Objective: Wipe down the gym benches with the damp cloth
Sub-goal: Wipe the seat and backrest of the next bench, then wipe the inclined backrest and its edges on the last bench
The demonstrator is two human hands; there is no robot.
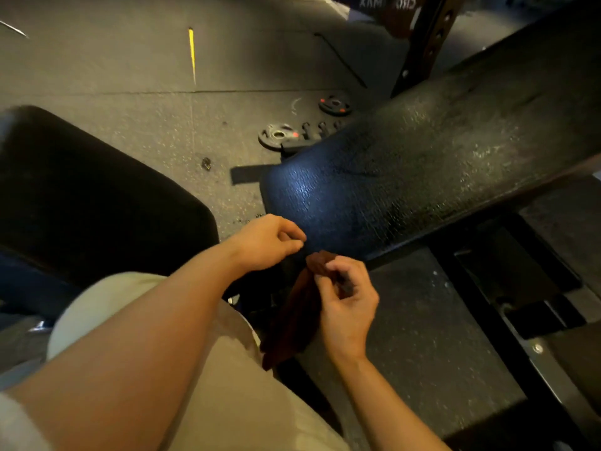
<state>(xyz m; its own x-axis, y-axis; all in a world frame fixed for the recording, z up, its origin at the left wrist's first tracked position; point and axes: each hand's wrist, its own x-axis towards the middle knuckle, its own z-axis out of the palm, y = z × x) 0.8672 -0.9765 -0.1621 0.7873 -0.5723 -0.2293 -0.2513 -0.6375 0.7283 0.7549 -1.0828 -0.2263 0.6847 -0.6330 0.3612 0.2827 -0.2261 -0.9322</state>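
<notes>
Bench pad (439, 164) dominates the view, black cracked vinyl, long axis running from its rounded near end just ahead of my hands up and away to the right. Second dark pad (81, 196) sits to my left, well apart from the first, floor between them. Grey speckled rubber floor (146, 109) all round, dim gym light, yellow mark on it far off. Upright rack post (426, 47) with holes stands behind the big pad. Two weight plates (279, 136) lie flat on the floor beyond the pad's near end.

My right hand (344, 304) sits just below the pad's near edge, fingers curled, pinching the top of the cloth (292, 317). Cloth is dark reddish, hangs down from that pinch toward my leg, not touching the pad. My left hand (270, 242) is just beside the pad's rounded end, fingers loosely curled, thumb near fingertips, holding nothing I can make out.

Key relation: pad lies up and right of the cloth hand, and the right hand has the cloth, so I judge the wipe should run from the near end outward along the long axis. Wiping of this pad not yet begun, by my read.
</notes>
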